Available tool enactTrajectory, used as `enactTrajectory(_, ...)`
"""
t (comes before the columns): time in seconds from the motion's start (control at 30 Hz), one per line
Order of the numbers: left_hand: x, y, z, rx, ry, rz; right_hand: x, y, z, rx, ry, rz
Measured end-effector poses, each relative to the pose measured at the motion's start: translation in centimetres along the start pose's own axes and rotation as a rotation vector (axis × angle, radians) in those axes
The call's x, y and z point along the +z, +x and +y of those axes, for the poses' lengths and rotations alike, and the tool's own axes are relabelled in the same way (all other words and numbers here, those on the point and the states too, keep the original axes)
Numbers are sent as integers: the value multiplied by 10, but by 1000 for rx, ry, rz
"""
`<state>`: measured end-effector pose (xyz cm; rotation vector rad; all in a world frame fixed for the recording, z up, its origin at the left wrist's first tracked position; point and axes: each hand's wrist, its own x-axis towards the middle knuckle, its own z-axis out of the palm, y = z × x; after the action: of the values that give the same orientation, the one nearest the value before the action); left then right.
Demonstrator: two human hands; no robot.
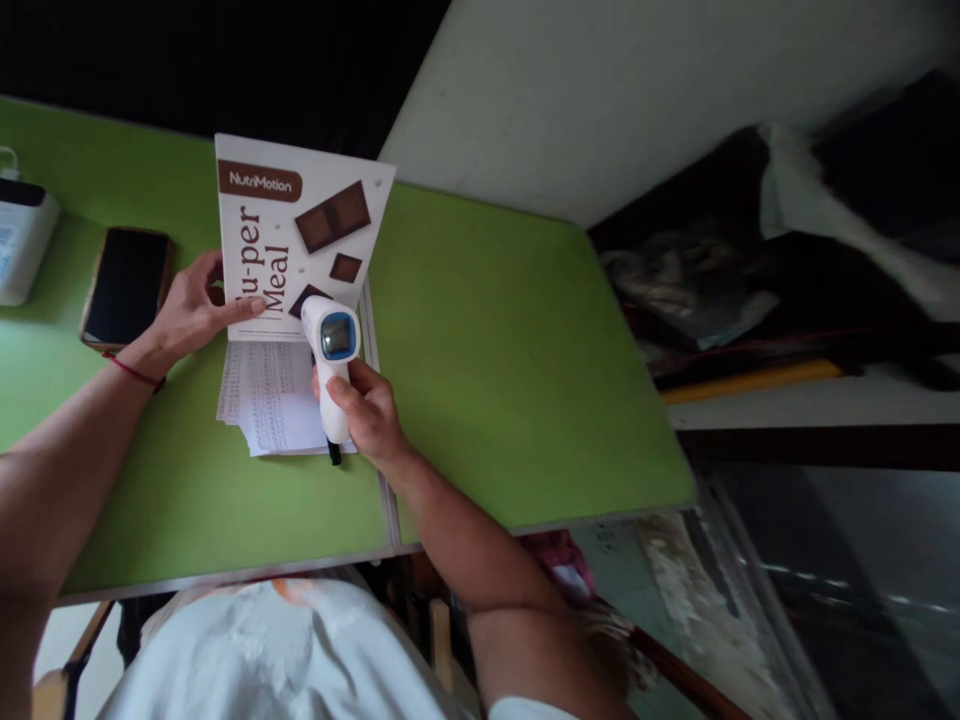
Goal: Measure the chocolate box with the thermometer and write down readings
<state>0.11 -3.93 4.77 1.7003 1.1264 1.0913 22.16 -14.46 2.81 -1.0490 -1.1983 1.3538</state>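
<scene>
Fingers [365, 374] of the right hand [375, 417] are wrapped around the handle of a white thermometer [334, 390], whose long axis points away from the body. Printed papers [279, 405] lie below it on the green bench [517, 390]. The thermometer's head overlaps, in this view, the lower right part of the NutriMotion pack [289, 225]; whether the two touch, I cannot tell. This pack is forward and to the left from the right fingers, and the left hand [193, 308] is nearer, pinching its lower left edge with the thumb on the front. Farther left rest a dark phone [126, 287] and a white device [27, 240].
</scene>
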Motion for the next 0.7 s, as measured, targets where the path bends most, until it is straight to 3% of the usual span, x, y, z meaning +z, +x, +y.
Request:
enactTrajectory(0.23, 2, -1, -4, -17, -47, 60, -11, 0, -13, -93, -95, 64)
enactTrajectory(0.37, -1, 1, -1, 50, -1, 97, -36, 5, -16, -119, -405, 188)
enactTrajectory(0.5, -8, 6, -6, 114, 128, 125, -58, 13, -10, -43, -825, 235)
enactTrajectory(0.7, -18, 12, -31, 171, 353, 186, -60, 16, -9, 82, -1171, 291)
